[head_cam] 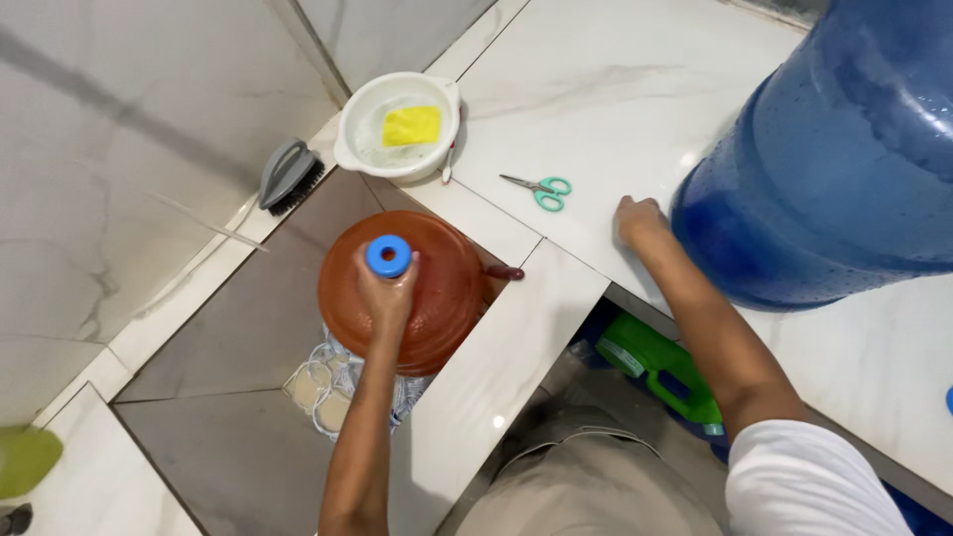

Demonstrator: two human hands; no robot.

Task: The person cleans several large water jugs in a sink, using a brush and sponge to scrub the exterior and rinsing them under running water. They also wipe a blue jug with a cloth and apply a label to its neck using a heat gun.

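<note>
- Left hand (385, 288) has its fingers wrapped round the neck of the orange water jug (407, 293), just under the blue cap (388, 255); judged mid-grip, steadying it.
- Right hand (638, 220), fingers curled, rests on the counter (596, 109) at three o'clock of the jug.
- Blue water jug (824, 169) just beside it; contents unclear.
- White basin (399, 124) at twelve o'clock holds a yellow sponge (412, 125).

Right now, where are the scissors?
In the head view, the green-handled scissors lie flat on the white counter, between the white basin to their left and the right hand, which rests beside the big blue water jug.
</note>
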